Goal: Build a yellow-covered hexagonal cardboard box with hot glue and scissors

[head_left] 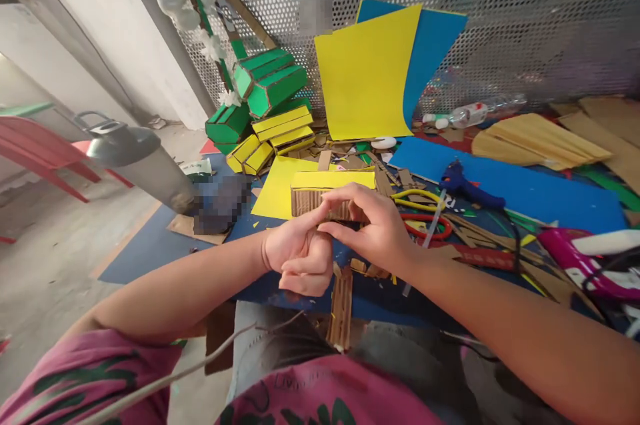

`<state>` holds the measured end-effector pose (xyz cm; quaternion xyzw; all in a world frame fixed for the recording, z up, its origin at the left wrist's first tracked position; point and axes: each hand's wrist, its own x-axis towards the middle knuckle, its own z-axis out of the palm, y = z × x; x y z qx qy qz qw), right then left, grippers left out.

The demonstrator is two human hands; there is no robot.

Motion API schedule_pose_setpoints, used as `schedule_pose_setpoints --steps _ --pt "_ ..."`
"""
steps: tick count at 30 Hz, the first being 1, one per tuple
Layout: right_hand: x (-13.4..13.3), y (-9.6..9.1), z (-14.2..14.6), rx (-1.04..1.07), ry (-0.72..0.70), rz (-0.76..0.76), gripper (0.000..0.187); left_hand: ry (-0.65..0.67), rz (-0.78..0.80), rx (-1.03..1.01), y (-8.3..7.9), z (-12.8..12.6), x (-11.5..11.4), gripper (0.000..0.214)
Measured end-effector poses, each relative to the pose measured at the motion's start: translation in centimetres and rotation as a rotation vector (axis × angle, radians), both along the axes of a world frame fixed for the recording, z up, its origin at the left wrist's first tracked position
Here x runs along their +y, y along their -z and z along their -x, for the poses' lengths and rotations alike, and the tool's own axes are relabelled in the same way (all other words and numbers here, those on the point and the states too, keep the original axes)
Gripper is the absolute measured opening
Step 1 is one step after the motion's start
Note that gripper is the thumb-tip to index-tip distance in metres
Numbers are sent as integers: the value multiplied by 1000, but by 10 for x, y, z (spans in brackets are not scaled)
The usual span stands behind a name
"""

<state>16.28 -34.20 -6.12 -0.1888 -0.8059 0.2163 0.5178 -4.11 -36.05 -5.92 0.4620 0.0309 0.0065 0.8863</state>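
My left hand (303, 258) is curled into a loose fist with its thumb pointing up and forward. I see nothing held in its fingers. My right hand (377, 228) reaches across from the right, its index finger and thumb pinching around my left thumb near the tip. Just behind both hands stands a cardboard box shape (333, 179) with a yellow top and a bare corrugated front, partly hidden by my fingers. Under its left side lies a yellow sheet (274, 195). Scissors with yellow handles (417, 198) and scissors with red handles (443, 233) lie beside my right hand.
Green cardboard prisms (275, 81) and yellow ones (283, 128) are piled behind. A yellow board (370, 75) leans on the perforated screen. At right lie a blue glue gun (470, 188), a blue board (560, 201) and a magenta hair dryer (575, 261). A grey-lidded bottle (143, 158) stands left.
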Motion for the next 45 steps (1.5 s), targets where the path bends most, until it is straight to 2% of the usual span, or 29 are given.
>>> schedule_pose_setpoints --steps 3,7,12,15,17,20,26,38,45 --pt "0 4 2 82 -55 189 32 66 18 19 3 -3 0 109" --pt "1 7 3 167 -176 391 23 65 30 48 3 -3 -2 109" --pt "-1 3 1 172 -171 423 10 14 -16 34 -3 -3 -7 109" --pt "-4 -1 -2 155 -53 287 5 -4 16 29 -4 -3 -8 110" --pt "-6 -5 -4 95 22 87 4 -12 37 5 -3 -2 -8 110" --pt "-8 -9 -7 9 46 -162 12 14 55 -45 -1 -1 -8 110" --pt "-4 -6 -8 -53 104 -374 16 35 72 -10 -1 -3 -9 109" --pt "-1 -7 -11 -196 196 -586 19 -16 70 -19 3 -6 -10 114" --pt "0 -8 -10 -189 212 -594 20 -10 64 9 4 -6 -9 116"
